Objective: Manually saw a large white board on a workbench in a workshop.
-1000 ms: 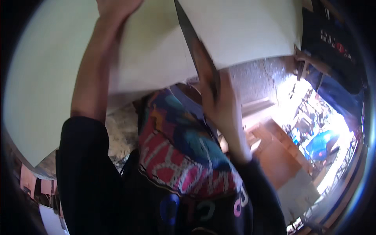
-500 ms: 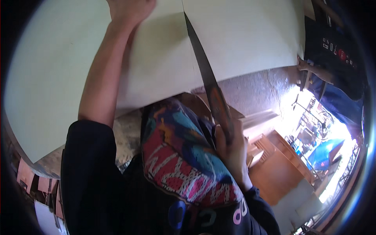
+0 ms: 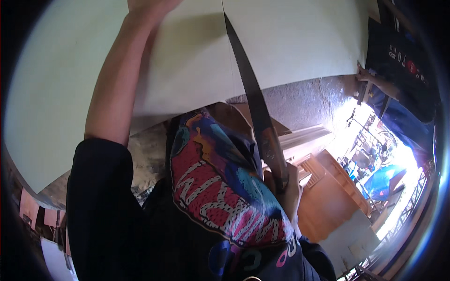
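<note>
A handsaw (image 3: 243, 70) with a dark toothed blade and a wooden handle slants across the front edge of a large pale sheet (image 3: 300, 42). Its tip meets a thin straight line in the sheet, which runs on past the top of the picture. My right hand (image 3: 289, 187) is wrapped round the saw's handle, in front of the sheet and to the right of my patterned shirt. At the top edge, my left hand (image 3: 151, 6) rests on the sheet left of the blade. Its fingers are cut off by the picture's edge.
At the far right, another person's hand (image 3: 364, 74) grips the sheet's corner. Below the sheet is a rough grey surface (image 3: 309, 100). Orange-brown wooden panels (image 3: 328, 201) lie lower right, near a blue object (image 3: 386, 180) in bright light. Boards (image 3: 56, 253) stand lower left.
My right hand has drawn the saw back toward me and down, so more blade shows below the sheet's edge. My left hand has shifted slightly up in the picture.
</note>
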Demonstrator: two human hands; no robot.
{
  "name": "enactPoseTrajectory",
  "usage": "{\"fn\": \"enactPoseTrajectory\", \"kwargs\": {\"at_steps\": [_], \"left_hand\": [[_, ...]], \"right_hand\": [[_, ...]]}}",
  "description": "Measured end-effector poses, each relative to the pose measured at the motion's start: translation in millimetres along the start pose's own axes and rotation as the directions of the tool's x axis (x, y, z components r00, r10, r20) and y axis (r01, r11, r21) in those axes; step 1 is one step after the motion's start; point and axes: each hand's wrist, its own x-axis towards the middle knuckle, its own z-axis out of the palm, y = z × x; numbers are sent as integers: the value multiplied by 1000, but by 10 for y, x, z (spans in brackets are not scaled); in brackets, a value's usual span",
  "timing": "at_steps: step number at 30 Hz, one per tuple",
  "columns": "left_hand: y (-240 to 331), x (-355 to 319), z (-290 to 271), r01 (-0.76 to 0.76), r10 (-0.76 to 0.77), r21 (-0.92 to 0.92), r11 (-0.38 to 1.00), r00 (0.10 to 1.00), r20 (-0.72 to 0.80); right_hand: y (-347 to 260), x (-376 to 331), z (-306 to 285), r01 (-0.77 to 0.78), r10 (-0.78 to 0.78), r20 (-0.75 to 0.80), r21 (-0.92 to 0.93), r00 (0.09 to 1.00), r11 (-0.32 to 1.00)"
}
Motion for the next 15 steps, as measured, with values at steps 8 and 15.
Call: {"fn": "enactPoseTrajectory", "kwargs": {"at_steps": [8,15], "left_hand": [[14,-37,-17,12,-13,16,1000,999,40],[98,155,54,-6,6,-22,1000,1000,4]], "right_hand": [[-616,1174,382,312,-317,-38,-89,948,946],[-374,690,92,493,-502,-119,-103,856,864]]}}
